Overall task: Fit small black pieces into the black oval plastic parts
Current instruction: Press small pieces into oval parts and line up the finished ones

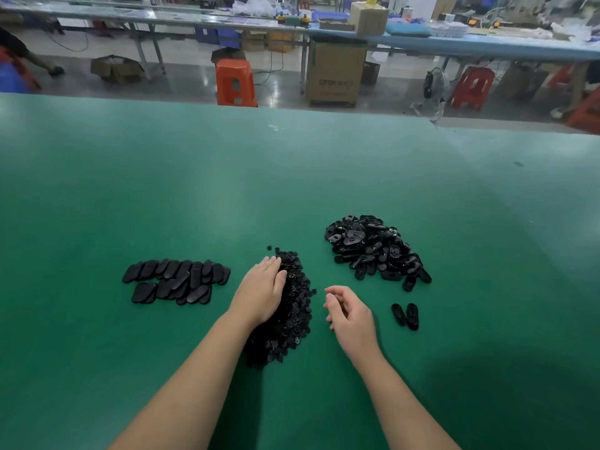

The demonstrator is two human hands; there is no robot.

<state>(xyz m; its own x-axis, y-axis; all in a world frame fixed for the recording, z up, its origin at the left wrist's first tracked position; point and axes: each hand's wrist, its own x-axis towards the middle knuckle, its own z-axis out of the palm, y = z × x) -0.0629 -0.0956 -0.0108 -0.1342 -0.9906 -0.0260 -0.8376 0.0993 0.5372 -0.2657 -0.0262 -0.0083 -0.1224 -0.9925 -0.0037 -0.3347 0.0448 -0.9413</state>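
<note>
Head view: left hand rests on small black pieces

three black heaps, two loose oval parts, two hands

The scene is evenly and fairly brightly lit from overhead. Soft pale reflections streak the green table toward its far half, and the grey floor beyond shows a glossy sheen. A broad, soft-edged shadow darkens the table at the lower right, with a narrower one between the forearms. The wide-angle lens bows the table's far edge and bends the distant benches. The centre is reasonably sharp, while the far background and the corners look smeared and soft, with fine detail lost.
</note>
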